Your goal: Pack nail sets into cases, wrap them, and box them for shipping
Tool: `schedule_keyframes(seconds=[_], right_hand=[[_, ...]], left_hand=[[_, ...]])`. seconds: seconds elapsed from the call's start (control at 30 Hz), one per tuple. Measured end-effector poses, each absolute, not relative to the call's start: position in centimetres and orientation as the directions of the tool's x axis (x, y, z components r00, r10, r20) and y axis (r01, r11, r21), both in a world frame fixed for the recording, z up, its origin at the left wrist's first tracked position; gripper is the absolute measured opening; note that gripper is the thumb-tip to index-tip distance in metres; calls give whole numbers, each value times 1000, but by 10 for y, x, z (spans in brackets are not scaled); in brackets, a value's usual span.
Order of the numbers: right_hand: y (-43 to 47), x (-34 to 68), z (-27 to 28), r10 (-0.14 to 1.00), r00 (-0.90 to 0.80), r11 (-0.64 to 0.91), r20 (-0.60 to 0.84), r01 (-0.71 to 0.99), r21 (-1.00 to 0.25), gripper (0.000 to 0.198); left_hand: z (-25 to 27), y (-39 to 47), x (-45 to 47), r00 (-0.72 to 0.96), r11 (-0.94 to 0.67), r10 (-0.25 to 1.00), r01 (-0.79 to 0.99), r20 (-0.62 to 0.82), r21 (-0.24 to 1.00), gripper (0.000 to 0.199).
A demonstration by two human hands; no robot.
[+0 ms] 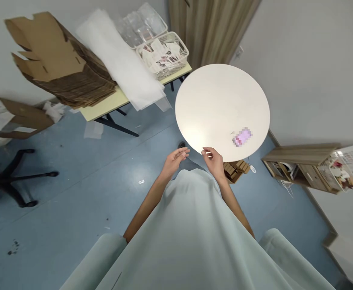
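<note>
Head view is showing the left hand (174,159) hovering near the round white table (218,96), fingers loosely bent around nothing. The right hand (214,161) is hanging by the table, unclenched and holding nothing; whether it is touching is hard to tell. A blurred pink-purple object (242,137) is lying on the table, right of both hands.

Lateral clearance exists between the bare left hand (174,162) and bare right hand (213,163). The round white tabletop (218,100) permits passage across its left and far portions. Obstacle, near-right portion: blurred purple-and-pink oblong object (242,137). Below the tabletop, near right, a brown cardboard box (235,172) obstructs passage.
</note>
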State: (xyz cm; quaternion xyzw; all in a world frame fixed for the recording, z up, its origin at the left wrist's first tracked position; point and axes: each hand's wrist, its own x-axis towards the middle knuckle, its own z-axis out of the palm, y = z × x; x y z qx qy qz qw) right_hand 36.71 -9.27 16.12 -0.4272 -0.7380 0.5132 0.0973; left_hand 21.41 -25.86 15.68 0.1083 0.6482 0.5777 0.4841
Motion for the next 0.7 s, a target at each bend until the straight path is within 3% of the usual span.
schedule_keyframes(seconds=[0.3,0.7], right_hand=[[-67,220,142,664,-684,77,-301,463,-883,39],[-28,124,148,684,-642,37,-347,506,-862,37]], left_hand=[[166,-248,77,-647,350,585,-342,-489,872,61],[150,-194,-78,-647,426,599,-240,-471,872,66]])
